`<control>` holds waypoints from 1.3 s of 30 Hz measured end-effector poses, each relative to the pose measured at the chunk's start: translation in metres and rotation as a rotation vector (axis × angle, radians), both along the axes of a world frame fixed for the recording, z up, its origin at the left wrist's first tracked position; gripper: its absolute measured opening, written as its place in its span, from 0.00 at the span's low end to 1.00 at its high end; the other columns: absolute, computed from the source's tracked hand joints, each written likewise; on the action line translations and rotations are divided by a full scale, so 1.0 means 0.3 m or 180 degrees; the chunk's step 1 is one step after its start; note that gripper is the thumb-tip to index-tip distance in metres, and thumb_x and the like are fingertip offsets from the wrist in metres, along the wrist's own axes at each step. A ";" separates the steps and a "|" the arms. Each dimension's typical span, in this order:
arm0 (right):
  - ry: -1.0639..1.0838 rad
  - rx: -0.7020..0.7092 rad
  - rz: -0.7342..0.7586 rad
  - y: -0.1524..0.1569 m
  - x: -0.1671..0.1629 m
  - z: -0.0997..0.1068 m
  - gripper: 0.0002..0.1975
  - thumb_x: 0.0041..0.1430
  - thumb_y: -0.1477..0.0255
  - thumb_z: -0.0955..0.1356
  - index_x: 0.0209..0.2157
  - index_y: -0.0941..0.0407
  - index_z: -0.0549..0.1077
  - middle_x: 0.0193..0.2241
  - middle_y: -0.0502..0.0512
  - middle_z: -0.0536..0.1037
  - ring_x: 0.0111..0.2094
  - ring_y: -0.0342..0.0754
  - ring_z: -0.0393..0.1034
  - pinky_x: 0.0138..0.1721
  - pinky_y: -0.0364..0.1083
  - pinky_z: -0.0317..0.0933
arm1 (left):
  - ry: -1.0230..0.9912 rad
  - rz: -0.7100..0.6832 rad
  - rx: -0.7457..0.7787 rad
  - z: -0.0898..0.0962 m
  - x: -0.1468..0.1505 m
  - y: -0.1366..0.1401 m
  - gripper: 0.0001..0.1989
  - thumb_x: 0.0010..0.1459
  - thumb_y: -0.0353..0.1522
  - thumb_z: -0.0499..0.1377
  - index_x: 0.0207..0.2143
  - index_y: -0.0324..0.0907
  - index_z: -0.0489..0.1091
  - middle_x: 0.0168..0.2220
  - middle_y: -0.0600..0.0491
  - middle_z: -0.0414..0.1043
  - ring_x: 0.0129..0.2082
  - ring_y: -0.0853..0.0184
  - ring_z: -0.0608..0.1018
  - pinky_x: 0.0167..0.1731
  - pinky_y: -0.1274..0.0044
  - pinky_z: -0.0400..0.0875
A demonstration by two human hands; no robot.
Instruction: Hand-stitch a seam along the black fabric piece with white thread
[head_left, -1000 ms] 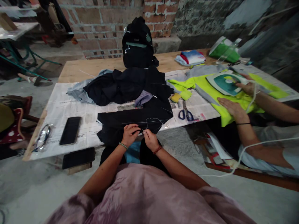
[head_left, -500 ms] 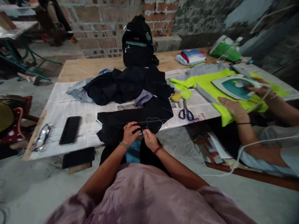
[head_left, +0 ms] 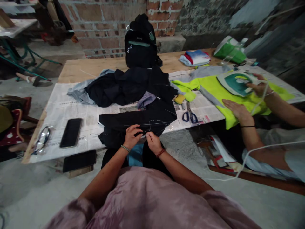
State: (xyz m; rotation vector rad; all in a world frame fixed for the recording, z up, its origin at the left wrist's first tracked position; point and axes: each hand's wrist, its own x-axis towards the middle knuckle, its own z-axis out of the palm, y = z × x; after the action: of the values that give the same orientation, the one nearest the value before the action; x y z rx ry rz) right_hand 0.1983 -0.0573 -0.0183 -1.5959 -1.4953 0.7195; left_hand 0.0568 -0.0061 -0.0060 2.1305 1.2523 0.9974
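Observation:
Black cloth [head_left: 119, 121] lies along the table's near edge, with part of it hanging over. My left hand [head_left: 132, 135] grips its edge, thumb and fingers closed on the fabric. Close beside it, my right hand [head_left: 153, 141] is in a pinch, with a thin bright sliver at the fingertips that looks like a sewing needle [head_left: 146, 132]. A loose loop of pale thread [head_left: 156, 121] runs over the cloth above that hand. A straight pale line of thread crosses the fabric. Dark-handled scissors [head_left: 190, 117] rest to the right of the cloth.
A co-worker's hand holds an iron [head_left: 235, 83] on a yellow-green garment [head_left: 212, 86] at right; its white cord [head_left: 247, 156] hangs nearby. Dark clothes [head_left: 119, 86] and a black backpack [head_left: 140, 44] stand behind. A phone [head_left: 71, 133] and glasses [head_left: 43, 140] lie left on newspaper [head_left: 54, 111].
The co-worker's iron has shifted slightly and turned on the yellow-green garment. My hands stay nearly still at the black cloth.

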 end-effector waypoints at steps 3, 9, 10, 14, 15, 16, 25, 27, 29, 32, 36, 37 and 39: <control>0.0021 0.0008 0.0009 0.001 0.000 0.000 0.12 0.57 0.68 0.57 0.28 0.57 0.67 0.20 0.48 0.67 0.22 0.40 0.61 0.25 0.38 0.53 | -0.0001 0.0043 0.0017 0.002 0.001 -0.001 0.04 0.46 0.29 0.60 0.28 0.44 0.71 0.42 0.52 0.69 0.45 0.66 0.69 0.48 0.69 0.58; 0.0034 -0.0038 0.0014 0.002 0.001 0.000 0.12 0.57 0.67 0.57 0.28 0.57 0.67 0.19 0.48 0.66 0.21 0.41 0.60 0.25 0.39 0.52 | 0.0152 -0.0013 0.0055 0.000 0.003 -0.002 0.03 0.46 0.30 0.60 0.27 0.45 0.72 0.44 0.53 0.68 0.45 0.65 0.69 0.48 0.69 0.56; 0.0036 -0.0038 0.0016 0.002 0.001 -0.001 0.13 0.57 0.67 0.57 0.28 0.57 0.67 0.19 0.48 0.66 0.21 0.41 0.60 0.25 0.39 0.52 | 0.0190 -0.0027 0.0067 -0.003 0.005 -0.003 0.03 0.46 0.30 0.60 0.27 0.45 0.72 0.44 0.53 0.68 0.46 0.65 0.69 0.48 0.69 0.55; 0.0049 -0.0015 0.0008 0.004 -0.002 -0.009 0.13 0.57 0.67 0.56 0.29 0.57 0.67 0.20 0.48 0.67 0.22 0.41 0.61 0.25 0.39 0.53 | 0.0299 0.0053 0.0120 -0.014 0.015 -0.006 0.06 0.46 0.30 0.61 0.30 0.46 0.72 0.45 0.53 0.68 0.45 0.66 0.69 0.48 0.69 0.54; 0.0044 -0.0015 0.0005 0.004 -0.003 -0.010 0.13 0.57 0.67 0.56 0.29 0.57 0.67 0.20 0.48 0.67 0.22 0.41 0.61 0.25 0.39 0.53 | 0.0310 0.0082 0.0130 -0.016 0.018 -0.007 0.06 0.46 0.30 0.61 0.31 0.46 0.72 0.45 0.53 0.68 0.45 0.66 0.69 0.48 0.69 0.53; 0.0034 -0.0017 0.0006 0.004 -0.004 -0.011 0.13 0.57 0.67 0.56 0.29 0.57 0.67 0.20 0.48 0.67 0.22 0.41 0.60 0.25 0.39 0.52 | 0.0321 0.0103 0.0136 -0.018 0.021 -0.008 0.06 0.47 0.30 0.60 0.31 0.46 0.72 0.45 0.53 0.69 0.45 0.66 0.70 0.48 0.69 0.53; -0.0145 -0.0106 0.0042 0.008 -0.018 -0.007 0.13 0.57 0.67 0.55 0.29 0.56 0.66 0.18 0.48 0.65 0.21 0.41 0.59 0.24 0.39 0.51 | 0.0489 0.0068 0.0114 -0.018 0.022 -0.005 0.05 0.50 0.29 0.58 0.29 0.47 0.72 0.46 0.55 0.67 0.44 0.68 0.69 0.46 0.70 0.52; -0.0150 -0.0104 -0.0003 0.011 -0.021 -0.008 0.13 0.57 0.67 0.55 0.28 0.56 0.66 0.19 0.48 0.65 0.21 0.41 0.59 0.24 0.39 0.51 | 0.0569 0.0003 0.0113 -0.018 0.021 -0.005 0.05 0.50 0.29 0.58 0.29 0.47 0.73 0.46 0.54 0.67 0.41 0.68 0.70 0.46 0.69 0.52; -0.0138 -0.0092 -0.0055 0.016 -0.024 -0.009 0.13 0.57 0.67 0.55 0.28 0.56 0.66 0.19 0.49 0.66 0.22 0.41 0.60 0.25 0.39 0.51 | 0.0619 -0.0059 0.0122 -0.018 0.020 -0.006 0.04 0.49 0.30 0.58 0.28 0.47 0.73 0.45 0.54 0.67 0.39 0.68 0.71 0.46 0.69 0.52; -0.0095 -0.0107 -0.0090 0.021 -0.026 -0.008 0.13 0.57 0.67 0.55 0.27 0.56 0.66 0.19 0.49 0.66 0.21 0.42 0.60 0.25 0.40 0.51 | 0.0564 -0.0043 0.0142 -0.014 0.017 -0.006 0.04 0.49 0.30 0.58 0.28 0.46 0.73 0.42 0.54 0.68 0.41 0.67 0.70 0.46 0.68 0.53; 0.0023 -0.0101 -0.0077 0.020 -0.022 -0.006 0.13 0.57 0.66 0.55 0.29 0.56 0.66 0.19 0.48 0.66 0.21 0.41 0.60 0.25 0.39 0.52 | 0.0188 -0.0073 0.0091 -0.005 0.011 -0.003 0.05 0.52 0.32 0.55 0.29 0.44 0.71 0.37 0.54 0.71 0.40 0.68 0.71 0.45 0.71 0.58; 0.0030 -0.0084 -0.0077 0.018 -0.021 -0.006 0.13 0.58 0.66 0.55 0.29 0.56 0.66 0.19 0.48 0.65 0.22 0.41 0.60 0.25 0.39 0.52 | 0.0073 -0.0033 0.0062 -0.005 0.011 -0.002 0.06 0.52 0.33 0.55 0.31 0.44 0.71 0.36 0.54 0.71 0.38 0.69 0.72 0.43 0.72 0.59; 0.0007 -0.0063 -0.0070 0.015 -0.019 -0.007 0.14 0.58 0.65 0.55 0.29 0.56 0.66 0.18 0.48 0.65 0.21 0.41 0.59 0.25 0.39 0.52 | -0.0048 0.0091 0.0018 -0.009 0.014 0.000 0.08 0.52 0.33 0.55 0.35 0.43 0.70 0.34 0.54 0.72 0.33 0.70 0.73 0.41 0.74 0.61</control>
State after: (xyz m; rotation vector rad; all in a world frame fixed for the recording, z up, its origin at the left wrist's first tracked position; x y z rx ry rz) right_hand 0.1926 -0.0529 -0.0203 -1.6233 -1.4711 0.7256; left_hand 0.0610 -0.0062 -0.0088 2.1110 1.2774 1.0281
